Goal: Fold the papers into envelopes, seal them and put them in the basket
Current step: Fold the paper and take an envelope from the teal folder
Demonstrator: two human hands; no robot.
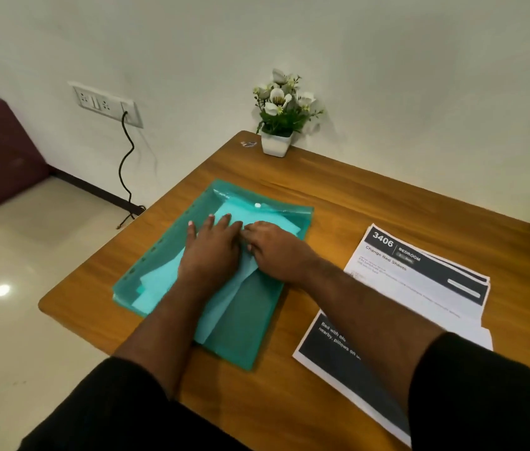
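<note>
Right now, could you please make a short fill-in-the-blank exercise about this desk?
1. Both hands, left hand and right hand, press on a light ____ paper.
2. The paper lies on a green plastic ____.
3. The flower pot stands against the ____.

Missing words: blue; folder; wall

Wood-grain table (338,196) showing a smooth satin finish, green folder (244,323) reading as translucent glossy plastic, light teal paper (224,307) on it looking matt, printed sheets (420,281) by the right edge looking matt paper, floor (29,255) shining like polished tile.
</note>
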